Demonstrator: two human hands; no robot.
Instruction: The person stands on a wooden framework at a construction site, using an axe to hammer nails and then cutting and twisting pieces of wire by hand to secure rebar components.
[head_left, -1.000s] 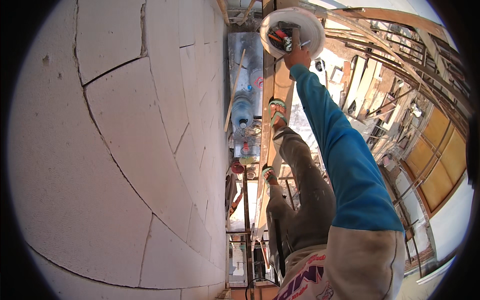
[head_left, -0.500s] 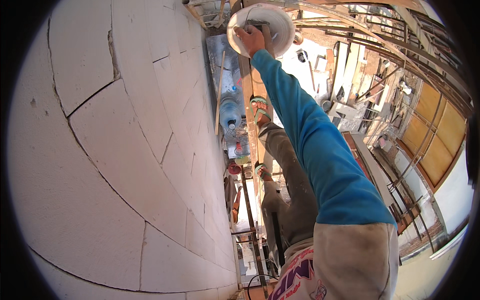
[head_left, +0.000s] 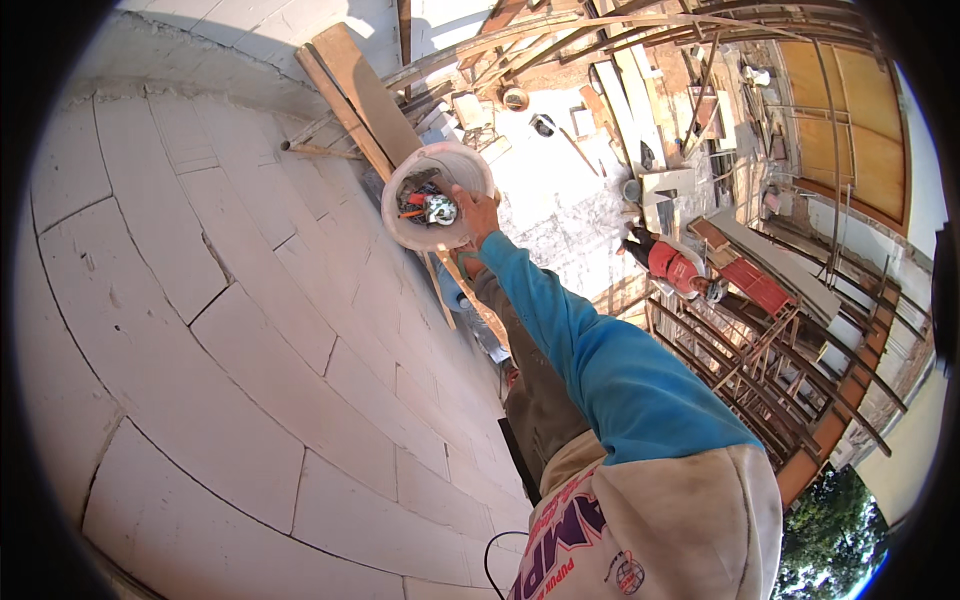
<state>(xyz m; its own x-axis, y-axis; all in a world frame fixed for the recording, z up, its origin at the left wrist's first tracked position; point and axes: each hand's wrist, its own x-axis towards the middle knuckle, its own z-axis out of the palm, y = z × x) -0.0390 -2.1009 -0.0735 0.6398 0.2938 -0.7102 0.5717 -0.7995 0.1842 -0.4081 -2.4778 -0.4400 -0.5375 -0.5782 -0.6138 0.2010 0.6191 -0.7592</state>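
Head view: right hand (head_left: 480, 214) at bucket rim (head_left: 450, 158), arm (head_left: 600, 345) outstretched; fingers (head_left: 463, 199) partly hidden, grip unclear.

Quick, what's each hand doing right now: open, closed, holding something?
Left hand: not in view, so it cannot be told.
Right hand: at the bucket's rim, fingers reaching inside; whether it grips anything cannot be told.

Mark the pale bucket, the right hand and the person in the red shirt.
Pale bucket (head_left: 467, 168): head view, upper right inner wall.
Right hand (head_left: 478, 215): head view, middle of the hand.
Person in the red shirt (head_left: 672, 264): head view, on the shirt.
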